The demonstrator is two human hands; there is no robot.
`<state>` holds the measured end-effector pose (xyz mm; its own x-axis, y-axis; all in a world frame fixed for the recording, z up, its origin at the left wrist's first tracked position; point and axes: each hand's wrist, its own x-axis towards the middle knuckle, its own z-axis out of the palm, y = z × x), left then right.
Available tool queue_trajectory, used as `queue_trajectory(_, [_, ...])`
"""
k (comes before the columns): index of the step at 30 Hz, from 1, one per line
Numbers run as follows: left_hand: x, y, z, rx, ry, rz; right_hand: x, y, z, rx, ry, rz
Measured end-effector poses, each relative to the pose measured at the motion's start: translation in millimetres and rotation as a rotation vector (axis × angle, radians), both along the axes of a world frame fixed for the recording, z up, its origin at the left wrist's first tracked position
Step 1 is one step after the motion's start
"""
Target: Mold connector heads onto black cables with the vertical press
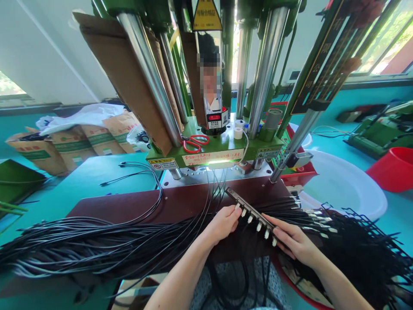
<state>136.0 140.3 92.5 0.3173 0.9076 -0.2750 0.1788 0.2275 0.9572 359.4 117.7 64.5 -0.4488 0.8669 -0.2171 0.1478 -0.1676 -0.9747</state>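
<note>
My right hand (297, 241) grips the lower right end of a long, dark metal bar (253, 209), which is tilted over the table edge. Several white connectors (259, 227) stick out in a row along its near side, with black cables below them. At the bar's upper left part, my left hand (224, 223) pinches the connector (238, 207) at that end between thumb and forefinger. Just beyond the bar stands a green press (226, 144), with thin dark cables (209, 189) running out from under its lit gap.
A thick bundle of black cables (106, 241) covers the brown table (119, 202) on the left. More cables with white ends (318, 217) and a black tangled pile (364, 254) lie right. Red-handled scissors (195, 144) rest on the press. A white tub (342, 185) stands behind.
</note>
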Motion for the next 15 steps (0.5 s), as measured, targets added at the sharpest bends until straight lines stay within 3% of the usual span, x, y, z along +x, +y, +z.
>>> queue_trajectory(6, [1.2,1.7,-10.5,0.022,0.101,0.021,-1.4,-1.3,-0.7,0.152,-0.104,0.066])
queue_trajectory(9, [2.0,4.2,-12.5,0.122,0.243,0.019,-3.6,-2.1,2.5,0.097,-0.09,0.059])
queue_trajectory(12, [-0.4,-2.6,4.7,0.347,0.598,0.111,-1.9,1.1,9.2,0.026,-0.109,0.046])
queue_trajectory(15, [-6.1,-31.7,43.2,0.636,0.851,0.167,7.2,14.5,20.8,0.153,-0.243,0.057])
